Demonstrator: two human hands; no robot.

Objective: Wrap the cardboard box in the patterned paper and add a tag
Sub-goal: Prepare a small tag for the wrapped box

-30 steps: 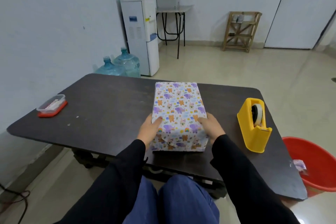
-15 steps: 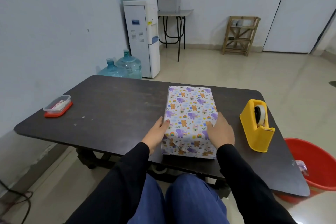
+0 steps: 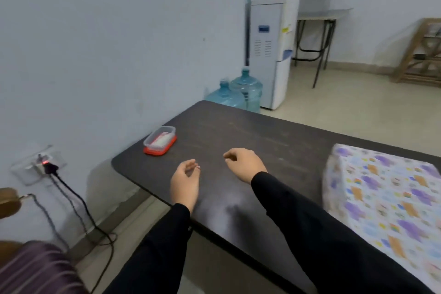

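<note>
Wrapped box (image 3: 381, 198) sits at my right on the dark table (image 3: 262, 131), apart from both hands. I see left hand (image 3: 185, 184) and right hand (image 3: 242, 163) loosely curled, holding nothing.

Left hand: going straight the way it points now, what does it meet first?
Likely nothing: the left hand points over bare table toward its far edge; the plastic container sits left of that line. Depth is unclear.

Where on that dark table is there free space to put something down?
The widest bare stretch of the table runs along its far edge, between the plastic container and the wrapped box. The near side is crowded: the left hand and right hand are over it.
</note>
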